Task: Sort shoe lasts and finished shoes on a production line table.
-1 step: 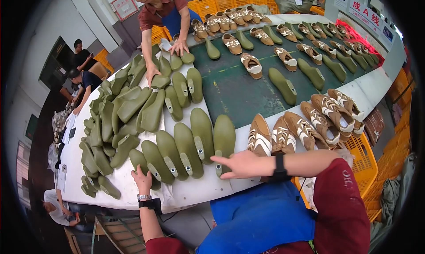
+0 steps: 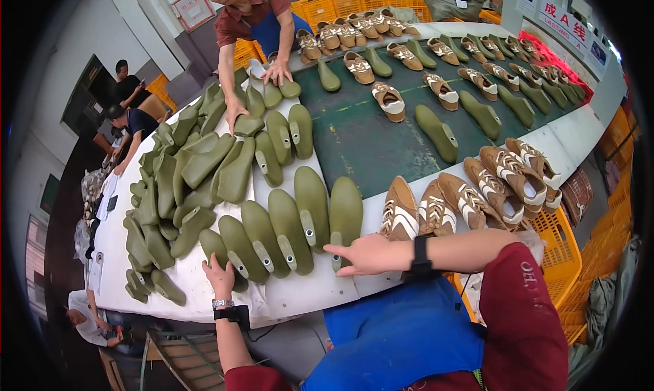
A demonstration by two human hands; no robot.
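Observation:
A row of several green shoe lasts stands along the near edge of the white table. At its left end, my left hand [image 2: 219, 280] has its fingers closed about the heel of a shoe last [image 2: 212, 242]. My right hand [image 2: 373, 255] reaches in from the right, its index finger and thumb on either side of the heel of the rightmost shoe last [image 2: 346, 210]. Its other fingers are hidden. Metal-lined holes show in the heels between my hands. Just right of that last lie brown and white sneakers [image 2: 436, 207].
A heap of green lasts [image 2: 204, 163] covers the table's left. Across it, a co-worker's hands [image 2: 236, 110] touch lasts. Sneakers and lasts stand in rows on the green conveyor belt [image 2: 351, 149]. A yellow crate [image 2: 555, 244] is below my right arm.

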